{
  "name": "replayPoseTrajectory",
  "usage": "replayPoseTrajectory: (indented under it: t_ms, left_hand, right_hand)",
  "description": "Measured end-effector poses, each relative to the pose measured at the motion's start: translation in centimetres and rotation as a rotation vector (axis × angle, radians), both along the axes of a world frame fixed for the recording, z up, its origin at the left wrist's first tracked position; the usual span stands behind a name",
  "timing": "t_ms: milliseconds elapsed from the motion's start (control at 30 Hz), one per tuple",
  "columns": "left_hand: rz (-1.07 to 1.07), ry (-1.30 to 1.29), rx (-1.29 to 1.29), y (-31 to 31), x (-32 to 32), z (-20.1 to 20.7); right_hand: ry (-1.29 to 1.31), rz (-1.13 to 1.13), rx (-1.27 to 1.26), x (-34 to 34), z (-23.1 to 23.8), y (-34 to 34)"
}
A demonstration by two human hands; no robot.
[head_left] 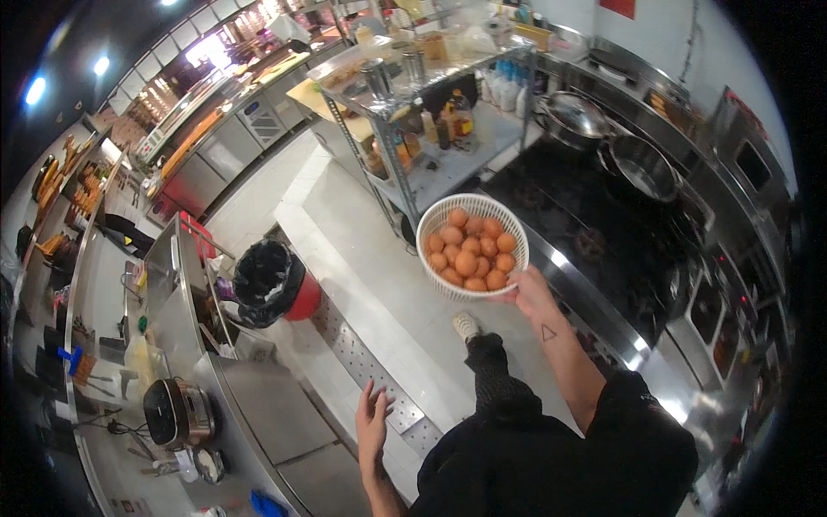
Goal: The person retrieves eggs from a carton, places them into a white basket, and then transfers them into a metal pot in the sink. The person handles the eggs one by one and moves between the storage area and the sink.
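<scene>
A round white plastic basket (pixel 433 274) full of brown eggs (pixel 468 263) is held out in front of me at the centre. My right hand (pixel 527 295) grips its near right rim, the thumb over the edge and the other fingers partly hidden beneath. The basket hangs above the floor, beside the front edge of the black stove top (pixel 594 233). Low and to the left, my left hand (pixel 373 418) is in the air with its fingers apart, holding nothing. It is apart from the basket, over the perforated floor drain.
A steel shelf rack (pixel 405 108) with bottles and jars stands ahead. On the stove sit a lidded pot (pixel 575 116) and an uncovered pan (pixel 642 165). To the left are a black-lined red bin (pixel 301 297), a steel counter (pixel 271 405) and a rice cooker (pixel 178 414).
</scene>
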State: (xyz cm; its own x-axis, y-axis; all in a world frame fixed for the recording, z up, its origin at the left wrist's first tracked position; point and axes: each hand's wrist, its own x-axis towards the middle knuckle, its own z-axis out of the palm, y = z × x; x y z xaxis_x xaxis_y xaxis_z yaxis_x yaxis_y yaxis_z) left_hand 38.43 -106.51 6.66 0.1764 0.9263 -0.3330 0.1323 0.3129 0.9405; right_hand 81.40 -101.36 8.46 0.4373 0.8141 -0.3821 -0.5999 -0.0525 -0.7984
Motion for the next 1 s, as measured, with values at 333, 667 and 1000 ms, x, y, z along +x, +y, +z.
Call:
replayPoseTrajectory:
  t_ms: [333,667,1000]
  left_hand:
    - [0.027,1.068,-0.559,-3.9,-1.6,-22.1]
    - [0.016,0.822,-0.433,18.2,7.5,-20.8]
    - [-0.057,0.744,-0.298,30.7,11.1,-18.2]
  right_hand:
    - [0.097,-0.205,0.046,15.6,-10.5,38.7]
    - [0.204,-0.503,-0.199,21.3,-24.7,51.9]
    - [0.176,-0.183,-0.16,21.7,-28.6,52.7]
